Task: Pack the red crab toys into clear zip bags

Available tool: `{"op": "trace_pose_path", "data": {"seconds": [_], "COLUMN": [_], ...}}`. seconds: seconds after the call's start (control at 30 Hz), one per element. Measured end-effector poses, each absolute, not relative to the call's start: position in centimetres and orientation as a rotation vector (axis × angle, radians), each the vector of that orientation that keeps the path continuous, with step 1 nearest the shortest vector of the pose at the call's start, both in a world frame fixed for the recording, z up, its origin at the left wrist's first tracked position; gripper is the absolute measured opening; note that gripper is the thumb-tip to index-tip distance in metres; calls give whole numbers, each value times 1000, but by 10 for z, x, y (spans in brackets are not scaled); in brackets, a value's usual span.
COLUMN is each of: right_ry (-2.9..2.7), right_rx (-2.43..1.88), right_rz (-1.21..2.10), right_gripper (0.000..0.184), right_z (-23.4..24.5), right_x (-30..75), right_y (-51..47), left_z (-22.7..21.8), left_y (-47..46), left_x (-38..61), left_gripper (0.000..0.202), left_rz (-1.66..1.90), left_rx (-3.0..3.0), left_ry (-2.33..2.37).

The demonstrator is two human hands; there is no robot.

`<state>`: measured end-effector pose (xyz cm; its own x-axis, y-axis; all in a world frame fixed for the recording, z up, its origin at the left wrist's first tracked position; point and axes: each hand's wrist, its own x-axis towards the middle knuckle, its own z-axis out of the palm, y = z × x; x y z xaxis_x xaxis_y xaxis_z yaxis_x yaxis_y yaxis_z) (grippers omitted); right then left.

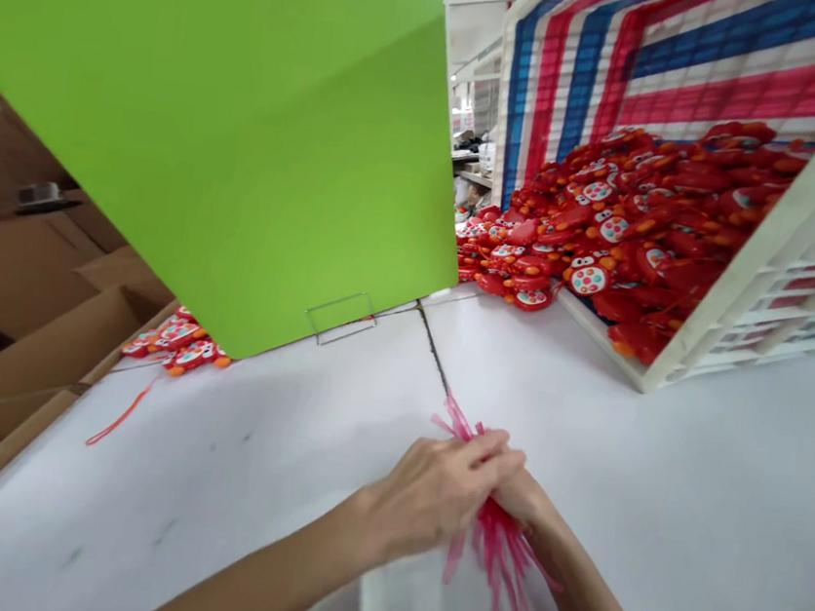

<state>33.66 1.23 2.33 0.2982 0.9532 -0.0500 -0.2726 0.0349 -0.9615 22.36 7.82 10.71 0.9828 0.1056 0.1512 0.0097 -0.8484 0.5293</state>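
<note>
Head view: your left hand (434, 490) and right hand (522, 495) both pinch a bundle of pink strips (497, 551) over the white table (247, 483). Red toys (607, 235) fill a tipped white crate (764, 277) nearby.

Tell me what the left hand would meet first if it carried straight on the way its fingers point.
The left hand points up and right across the white table. Past the pink strips it grips, bare tabletop, then probably the white crate of red toys; depth is unclear.
</note>
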Motion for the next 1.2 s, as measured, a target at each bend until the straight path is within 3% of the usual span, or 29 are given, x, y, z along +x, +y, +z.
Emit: {"op": "trace_pose_path", "data": {"seconds": [0.1,0.17,0.27,0.43,0.6,0.77,0.87,0.97,1.0,1.03,1.1,1.2], "right_ry": [-825,-848,-793,-536,-329,-161,-142,-145,-145,-144,-157,-243], "right_rx": [-1115,-1109,-1056,-904,-836,-688,-620,-589,-583,-586,-629,-785], "right_rz": [1199,1254,1292,1138,1046,949,982,1004,1002,993,976,931], "right_gripper": [15,19,21,25,17,32,38,40,40,40,39,34], "right_z": [23,25,31,33,28,34,39,41,42,42,43,42], "right_x": [338,340,342,336,340,351,349,345,344,344,343,342], "right_y": [12,11,10,13,16,12,11,10,10,10,10,8], "left_z": [97,90,82,69,51,67,82,79,74,67,51,33], "left_y": [91,101,109,99,84,99,101,82,74,67,55,49], "left_x": [235,237,233,239,251,239,237,246,249,251,253,249], "left_gripper": [23,28,26,21,25,26,39,74,76,70,39,7], "left_rz": [141,168,292,357,239,437,631,433,298,160,-56,-87], "left_rx": [2638,2592,2247,1598,1426,1486,1481,1297,1215,1140,1049,1027], "left_ry": [250,311,476,691,716,810,780,641,592,558,552,648]}}
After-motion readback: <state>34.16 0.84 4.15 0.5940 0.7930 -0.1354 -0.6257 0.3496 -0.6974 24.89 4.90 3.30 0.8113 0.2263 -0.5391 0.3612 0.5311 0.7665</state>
